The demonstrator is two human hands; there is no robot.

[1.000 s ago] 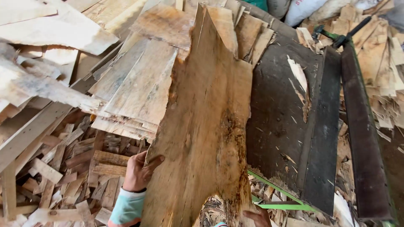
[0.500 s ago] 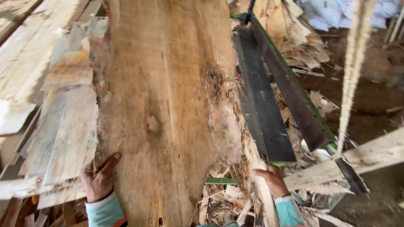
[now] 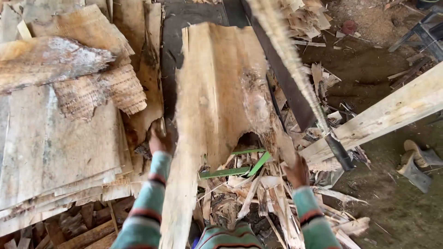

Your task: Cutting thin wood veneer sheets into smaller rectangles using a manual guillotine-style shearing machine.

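The room was a dirt-floored workshop, with stacked pale veneer sheets (image 3: 60, 152) at the left and splintered wood scraps (image 3: 249, 198) underfoot. The left hand (image 3: 159, 140) and right hand (image 3: 297, 171) each gripped, apparently closed, an edge of the wide ragged tan veneer sheet (image 3: 217, 106) lying over the dark conveyor belt (image 3: 194, 18). Half a second before, the sheet stood closer and hid more.

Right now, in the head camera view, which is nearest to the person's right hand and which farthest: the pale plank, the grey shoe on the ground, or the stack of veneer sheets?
1. Pale plank: just right of the right hand, slanting up and away.
2. Grey shoe: farther right, on the dirt floor.
3. Stack of veneer sheets: far left, beyond the left hand.
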